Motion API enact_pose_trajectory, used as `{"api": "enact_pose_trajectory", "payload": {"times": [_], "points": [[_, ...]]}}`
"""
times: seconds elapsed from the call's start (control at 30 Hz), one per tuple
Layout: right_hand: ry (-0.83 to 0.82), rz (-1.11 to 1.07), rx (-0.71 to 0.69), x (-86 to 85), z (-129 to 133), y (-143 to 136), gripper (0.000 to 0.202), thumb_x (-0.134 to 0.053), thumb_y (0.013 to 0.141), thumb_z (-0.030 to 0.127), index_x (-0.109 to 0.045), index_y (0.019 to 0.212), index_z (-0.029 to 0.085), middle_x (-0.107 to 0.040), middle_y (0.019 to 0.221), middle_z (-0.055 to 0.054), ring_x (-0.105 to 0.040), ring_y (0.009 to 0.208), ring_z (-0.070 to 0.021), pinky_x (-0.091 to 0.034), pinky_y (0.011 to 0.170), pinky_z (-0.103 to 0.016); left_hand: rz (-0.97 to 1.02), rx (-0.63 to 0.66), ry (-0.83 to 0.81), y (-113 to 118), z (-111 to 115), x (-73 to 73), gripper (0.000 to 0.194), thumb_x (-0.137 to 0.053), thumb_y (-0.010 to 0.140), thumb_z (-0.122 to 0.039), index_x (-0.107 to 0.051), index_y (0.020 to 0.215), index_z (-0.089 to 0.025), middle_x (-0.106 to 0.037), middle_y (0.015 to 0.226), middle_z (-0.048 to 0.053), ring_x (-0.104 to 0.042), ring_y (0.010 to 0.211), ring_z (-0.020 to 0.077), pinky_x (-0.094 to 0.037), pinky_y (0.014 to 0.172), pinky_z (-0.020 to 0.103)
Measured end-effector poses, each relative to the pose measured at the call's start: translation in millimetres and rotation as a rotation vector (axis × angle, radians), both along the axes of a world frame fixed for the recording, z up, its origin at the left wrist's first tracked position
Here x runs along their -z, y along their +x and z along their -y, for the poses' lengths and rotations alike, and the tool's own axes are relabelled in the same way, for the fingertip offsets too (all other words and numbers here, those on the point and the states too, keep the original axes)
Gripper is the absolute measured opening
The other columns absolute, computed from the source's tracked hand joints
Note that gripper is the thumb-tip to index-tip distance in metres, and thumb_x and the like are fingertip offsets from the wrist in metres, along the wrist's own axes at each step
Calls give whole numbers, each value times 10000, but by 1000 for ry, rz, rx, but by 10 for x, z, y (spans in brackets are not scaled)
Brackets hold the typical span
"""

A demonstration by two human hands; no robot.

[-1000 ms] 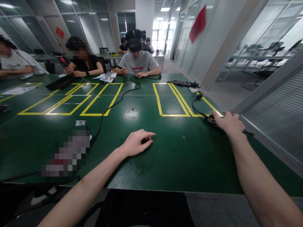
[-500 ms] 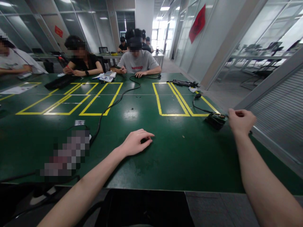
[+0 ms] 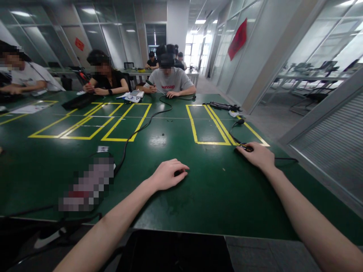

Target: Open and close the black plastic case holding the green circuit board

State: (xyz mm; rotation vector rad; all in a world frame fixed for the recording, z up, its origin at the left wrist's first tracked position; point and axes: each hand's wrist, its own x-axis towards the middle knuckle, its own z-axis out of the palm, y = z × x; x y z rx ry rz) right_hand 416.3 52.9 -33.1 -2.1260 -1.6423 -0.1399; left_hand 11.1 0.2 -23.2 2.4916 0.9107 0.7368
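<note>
My left hand (image 3: 171, 174) rests on the green tabletop (image 3: 198, 204), fingers loosely curved, with a gap between thumb and forefinger and nothing held. Further right, my right hand (image 3: 260, 154) is closed over a small black device with wires (image 3: 246, 148), just below the yellow tape. Most of that device is hidden under the palm and fingers, so its exact kind cannot be made out. A thin black cable (image 3: 286, 159) comes out to the right of this hand. Another lead runs from the device up to a round black end piece (image 3: 240, 121).
Yellow tape rectangles (image 3: 212, 143) mark the table. A pixelated object (image 3: 87, 185) lies left, near a long black cable (image 3: 124, 155). A black folded stand-like item (image 3: 222, 106) is at the back right. Several people sit opposite; one in grey (image 3: 170, 81) holds a screwdriver (image 3: 149, 82).
My right hand has moved left from beside the black device onto it and now covers it. My left hand keeps its place on the table. The view has tilted slightly upward.
</note>
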Motion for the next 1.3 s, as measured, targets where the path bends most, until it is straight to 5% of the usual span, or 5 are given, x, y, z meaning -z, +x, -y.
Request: {"api": "enact_pose_trajectory", "payload": {"times": [0.1,0.27,0.47,0.87,1.3], "points": [[-16,26,-61,5,17,-446,395,-606,844,594,-749,899,230,-769,949,-101,-715,907,-311,-484,617,-331,-2,-13,30,5,-14,-10,195,-607,968,-255,-739,1106,-219,-775,999,42,-699,951,205,-560,893,356],[96,-24,-618,26,269,-1384,251,-668,875,476,-718,897,231,-759,951,-74,-701,920,-264,-523,731,-342,67,-69,161,-5,-5,-82,255,-635,947,-297,-690,1186,-227,-706,1231,92,-645,1124,256,-519,966,423],[44,-69,-1148,28,599,-2043,218,-693,895,442,-683,912,225,-704,883,-60,-649,834,-235,-522,706,-349,-56,61,219,-26,34,-110,393,-736,830,-566,-640,832,-185,-680,824,67,-632,799,226,-487,751,361],[49,-252,-1045,-136,287,-1421,285,-714,852,381,-679,1084,220,-658,1125,-85,-645,828,-179,-544,741,-322,-181,-73,128,-35,-105,-65,300,-717,894,-405,-705,1128,-218,-740,1190,59,-649,1115,254,-498,940,394],[-128,-234,-928,-93,293,-1494,285,-708,902,400,-664,718,187,-668,664,-8,-567,591,-135,-367,575,-257,-197,-198,142,15,-176,-11,463,-669,888,-390,-660,1309,-199,-672,1343,115,-587,1246,308,-467,1061,481]]}}
